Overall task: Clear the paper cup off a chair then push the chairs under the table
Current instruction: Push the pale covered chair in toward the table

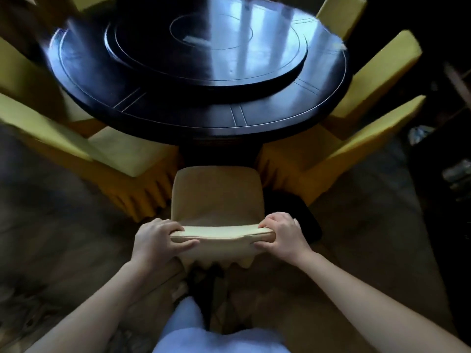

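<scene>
Beige fabric-covered chair (216,197) stands just short of the round dark wooden table (198,98), left hand (160,240) and right hand (280,233) each clamped on its backrest top. Push evenly with both, straight between the neighbouring yellow-skirted chairs (127,159). No paper cup shows.

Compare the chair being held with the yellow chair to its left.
The held chair is beige with a smooth, rounded seat; the yellow chair wears a pleated skirt cover. The left hand and right hand grip the held chair's back; nobody touches the yellow chair. Both face the table.
</scene>
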